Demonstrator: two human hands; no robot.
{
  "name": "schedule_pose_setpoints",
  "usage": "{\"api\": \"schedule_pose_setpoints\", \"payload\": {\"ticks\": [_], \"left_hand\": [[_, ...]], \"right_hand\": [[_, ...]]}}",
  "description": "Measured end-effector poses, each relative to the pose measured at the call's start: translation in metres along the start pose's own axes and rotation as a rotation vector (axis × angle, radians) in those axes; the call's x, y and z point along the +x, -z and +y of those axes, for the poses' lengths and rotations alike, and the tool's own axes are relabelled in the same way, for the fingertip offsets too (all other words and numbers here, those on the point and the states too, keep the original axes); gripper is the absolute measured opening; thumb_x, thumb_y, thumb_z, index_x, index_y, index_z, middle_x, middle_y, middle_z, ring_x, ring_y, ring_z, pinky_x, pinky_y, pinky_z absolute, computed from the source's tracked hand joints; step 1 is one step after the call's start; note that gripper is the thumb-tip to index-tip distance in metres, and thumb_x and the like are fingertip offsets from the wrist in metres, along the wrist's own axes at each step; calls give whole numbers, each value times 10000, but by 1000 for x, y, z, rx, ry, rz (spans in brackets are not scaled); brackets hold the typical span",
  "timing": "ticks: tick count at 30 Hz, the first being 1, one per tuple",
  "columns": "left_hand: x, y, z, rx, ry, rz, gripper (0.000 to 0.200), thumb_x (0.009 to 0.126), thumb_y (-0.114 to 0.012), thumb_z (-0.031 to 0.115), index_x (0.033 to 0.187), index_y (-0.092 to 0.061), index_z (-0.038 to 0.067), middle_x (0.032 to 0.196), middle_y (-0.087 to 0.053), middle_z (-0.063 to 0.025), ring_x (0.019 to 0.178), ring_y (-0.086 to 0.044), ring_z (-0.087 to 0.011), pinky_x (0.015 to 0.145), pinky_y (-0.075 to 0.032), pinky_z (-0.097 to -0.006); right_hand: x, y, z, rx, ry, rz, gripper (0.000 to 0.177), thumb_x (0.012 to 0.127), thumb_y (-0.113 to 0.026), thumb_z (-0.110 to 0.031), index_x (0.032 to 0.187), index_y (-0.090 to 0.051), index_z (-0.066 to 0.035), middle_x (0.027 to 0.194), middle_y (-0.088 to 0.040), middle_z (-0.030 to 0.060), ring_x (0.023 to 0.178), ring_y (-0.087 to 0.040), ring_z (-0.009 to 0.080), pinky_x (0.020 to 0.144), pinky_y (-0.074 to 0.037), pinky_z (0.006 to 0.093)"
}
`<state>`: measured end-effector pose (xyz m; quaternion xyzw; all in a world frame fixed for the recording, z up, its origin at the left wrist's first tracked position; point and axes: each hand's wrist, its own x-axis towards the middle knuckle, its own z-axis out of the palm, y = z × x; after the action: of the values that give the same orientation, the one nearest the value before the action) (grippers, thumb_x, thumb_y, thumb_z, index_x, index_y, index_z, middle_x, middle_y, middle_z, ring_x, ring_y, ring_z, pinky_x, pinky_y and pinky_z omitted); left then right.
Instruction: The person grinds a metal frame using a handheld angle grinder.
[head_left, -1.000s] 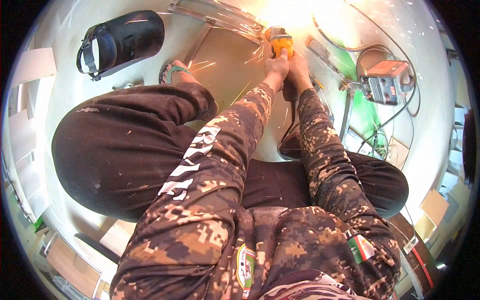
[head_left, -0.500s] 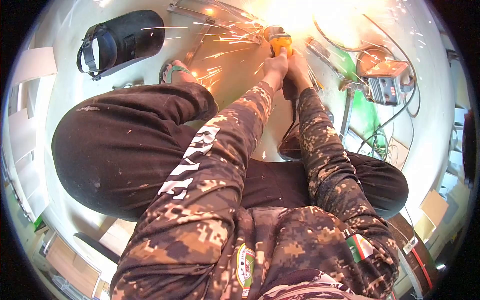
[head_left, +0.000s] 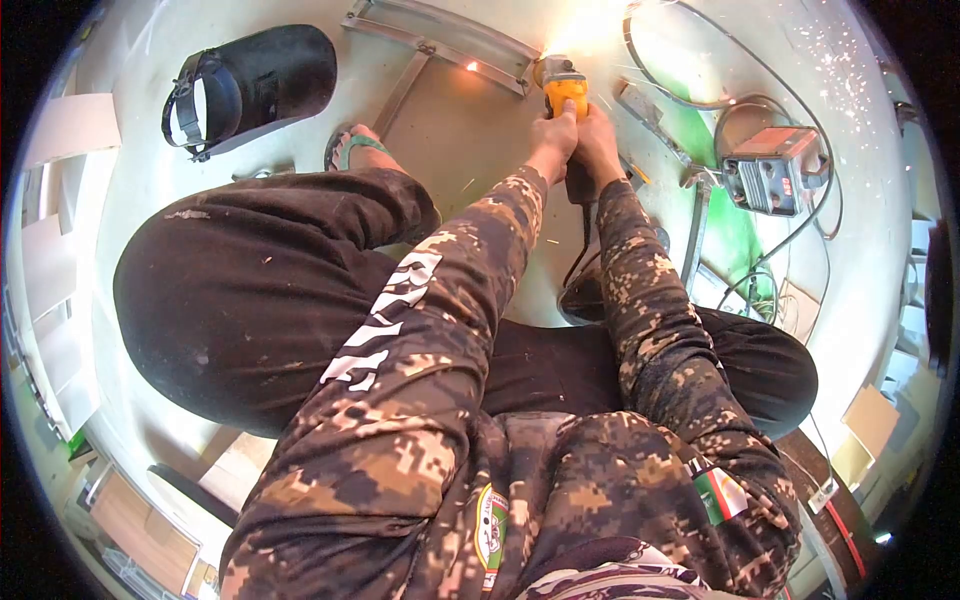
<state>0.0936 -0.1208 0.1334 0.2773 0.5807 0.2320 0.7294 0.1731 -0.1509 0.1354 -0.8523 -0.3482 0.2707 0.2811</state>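
Both my hands are wrapped round a yellow angle grinder (head_left: 568, 92), stretched out in front of me. My left hand (head_left: 552, 138) closes on the left side of its body, and my right hand (head_left: 598, 143) grips it from the right, towards the dark rear end. The grinder's head is right at the end of a metal frame (head_left: 462, 52) lying on the floor. A bright glow and a few sparks show just beyond the head. A cord trails from the tool's rear towards my right foot.
A black welding helmet (head_left: 285, 82) lies on the floor at the left, beyond my sandalled foot (head_left: 358, 150). To the right stands a welding machine (head_left: 772, 170) with looping black cables (head_left: 690, 102). Metal bars (head_left: 697, 225) lie between it and my right arm.
The large spray of sparks and the bright flare have mostly died away, so the metal frame shows clearly. The grinder has shifted slightly to the right in view, still held in both hands.
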Motion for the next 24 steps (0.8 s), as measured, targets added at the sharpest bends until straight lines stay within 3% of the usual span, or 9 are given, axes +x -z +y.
{"api": "schedule_pose_setpoints", "payload": {"ticks": [2,10,17,24], "left_hand": [[-4,2,7,-3,37,-56,684,933,-640,468,1300,-546,-101,1270,-614,-206,1107,-626,-274,917,-499,-395],[11,-1,2,67,28,-28,625,950,-624,434,1323,-544,-60,1285,-614,-187,1109,-626,-271,924,-499,-401],[2,0,9,-9,-36,3,573,931,-632,437,1257,-604,-33,1217,-660,-213,1088,-659,-318,892,-520,-414],[6,-1,3,5,-7,-23,636,935,-648,428,1306,-541,-78,1262,-619,-200,1084,-634,-285,897,-508,-400]], "right_hand": [[-1,2,-3,-10,10,6,460,835,-704,-416,1069,-668,-22,1034,-711,228,1005,-685,368,829,-526,425],[10,-4,5,-101,89,43,444,859,-647,-416,1070,-665,-25,1050,-693,244,1041,-649,414,866,-510,472],[14,-5,0,13,9,-14,471,847,-676,-418,1066,-657,-1,1071,-687,259,1063,-646,412,873,-510,461],[13,-4,4,-65,1,-1,482,848,-680,-426,1073,-650,-2,1065,-691,256,1050,-655,405,868,-516,454]]}}
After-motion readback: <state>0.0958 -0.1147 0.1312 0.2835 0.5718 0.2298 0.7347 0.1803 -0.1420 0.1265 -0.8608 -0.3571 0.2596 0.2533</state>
